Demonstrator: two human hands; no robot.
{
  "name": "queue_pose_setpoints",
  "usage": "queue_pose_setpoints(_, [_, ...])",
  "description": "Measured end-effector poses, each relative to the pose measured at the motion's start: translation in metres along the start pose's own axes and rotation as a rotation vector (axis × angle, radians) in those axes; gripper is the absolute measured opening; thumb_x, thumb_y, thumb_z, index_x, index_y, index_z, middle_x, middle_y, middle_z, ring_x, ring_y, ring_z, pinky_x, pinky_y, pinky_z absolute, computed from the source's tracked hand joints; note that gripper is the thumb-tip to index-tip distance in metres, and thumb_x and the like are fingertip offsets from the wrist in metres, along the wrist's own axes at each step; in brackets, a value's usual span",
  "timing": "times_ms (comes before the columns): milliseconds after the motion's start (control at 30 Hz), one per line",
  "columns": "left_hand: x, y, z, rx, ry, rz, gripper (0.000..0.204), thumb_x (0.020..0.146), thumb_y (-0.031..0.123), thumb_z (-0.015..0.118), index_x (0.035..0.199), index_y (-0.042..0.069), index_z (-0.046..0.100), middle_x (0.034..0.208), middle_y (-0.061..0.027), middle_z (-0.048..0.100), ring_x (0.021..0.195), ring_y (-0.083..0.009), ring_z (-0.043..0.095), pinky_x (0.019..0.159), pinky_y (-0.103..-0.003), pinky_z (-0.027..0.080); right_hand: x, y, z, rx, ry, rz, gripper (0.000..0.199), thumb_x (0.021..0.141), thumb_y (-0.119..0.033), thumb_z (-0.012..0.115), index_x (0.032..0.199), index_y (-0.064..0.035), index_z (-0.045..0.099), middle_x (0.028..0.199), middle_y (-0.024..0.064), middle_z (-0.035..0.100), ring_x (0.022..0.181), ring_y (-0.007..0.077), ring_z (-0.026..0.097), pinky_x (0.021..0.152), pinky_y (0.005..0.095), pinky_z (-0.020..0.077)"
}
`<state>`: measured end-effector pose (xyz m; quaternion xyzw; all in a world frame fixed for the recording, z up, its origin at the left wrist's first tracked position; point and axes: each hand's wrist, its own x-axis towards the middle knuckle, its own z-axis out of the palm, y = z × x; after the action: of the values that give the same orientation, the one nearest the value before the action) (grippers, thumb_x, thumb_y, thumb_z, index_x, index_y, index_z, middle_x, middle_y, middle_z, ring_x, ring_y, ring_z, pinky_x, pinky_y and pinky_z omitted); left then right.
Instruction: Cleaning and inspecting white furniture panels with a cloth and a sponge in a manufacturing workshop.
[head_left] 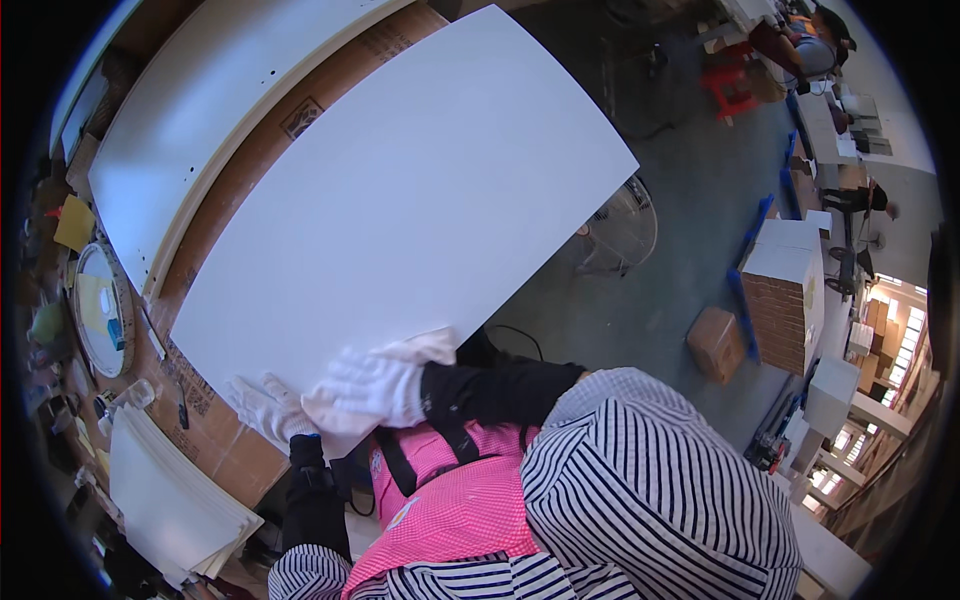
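Note:
A large white panel (420,190) lies in front of me on a cardboard-covered table. My left hand (272,408), in a white glove, rests at the panel's near left corner with its fingers apart and holds nothing. On the panel's near edge, my right hand (375,388), also gloved in white, presses down on a white cloth (432,346). Cloth shows on both sides of that hand, which is slightly blurred. Black sleeves cover both forearms.
Another white panel (190,130) with small holes lies beyond at the left. A stack of white panels (175,490) stands lower left, near a round tray (98,310). A floor fan (622,228) is partly under the panel's right corner. Cartons (780,300) stand right.

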<state>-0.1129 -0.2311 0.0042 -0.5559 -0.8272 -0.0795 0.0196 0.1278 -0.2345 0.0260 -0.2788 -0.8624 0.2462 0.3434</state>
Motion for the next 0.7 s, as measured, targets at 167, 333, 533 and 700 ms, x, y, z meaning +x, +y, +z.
queue_pose_setpoints(167, [0.000, -0.009, 0.009, -0.032, 0.058, 0.067, 0.060, 0.099, 0.035, 0.048, 0.145, -0.002, 0.038, 0.151, -0.0237, 0.037, 0.143, -0.0368, 0.030, 0.117, -0.048, 0.022, 0.011, 0.031, -0.018, 0.083, -0.257, -0.037, 0.046, 0.073, -0.022, 0.064, 0.117, -0.0083, 0.064, 0.129, 0.0148, 0.058, 0.118, 0.0349, 0.055, 0.101, 0.0461, 0.0437])
queue_pose_setpoints(333, [0.001, 0.001, -0.005, -0.019, 0.022, 0.001, 0.060, 0.097, 0.032, 0.047, 0.144, -0.004, 0.037, 0.150, -0.0246, 0.038, 0.141, -0.0378, 0.032, 0.115, -0.047, 0.024, -0.038, 0.139, -0.164, -0.470, 0.008, 0.804, 0.045, 0.081, -0.032, 0.065, 0.121, -0.0105, 0.062, 0.124, 0.0181, 0.061, 0.114, 0.0358, 0.058, 0.101, 0.0441, 0.0452])
queue_pose_setpoints(533, [0.001, -0.005, -0.002, -0.047, 0.023, 0.051, 0.061, 0.099, 0.036, 0.047, 0.145, -0.003, 0.037, 0.149, -0.0257, 0.038, 0.142, -0.0376, 0.031, 0.116, -0.048, 0.022, -0.194, 0.218, -0.304, -0.493, 0.832, 1.600, 0.062, 0.087, -0.053, 0.056, 0.118, 0.0000, 0.064, 0.121, 0.0265, 0.063, 0.119, 0.0416, 0.056, 0.099, 0.0424, 0.0444])
queue_pose_setpoints(700, [-0.001, -0.001, 0.000, -0.040, 0.039, 0.037, 0.061, 0.100, 0.037, 0.045, 0.146, -0.002, 0.037, 0.150, -0.0247, 0.038, 0.142, -0.0372, 0.031, 0.117, -0.049, 0.022, -0.242, 0.230, -0.388, -0.799, 0.220, 1.938, 0.058, 0.096, -0.053, 0.040, 0.131, -0.0113, 0.061, 0.130, 0.0168, 0.062, 0.119, 0.0357, 0.060, 0.102, 0.0389, 0.0451])
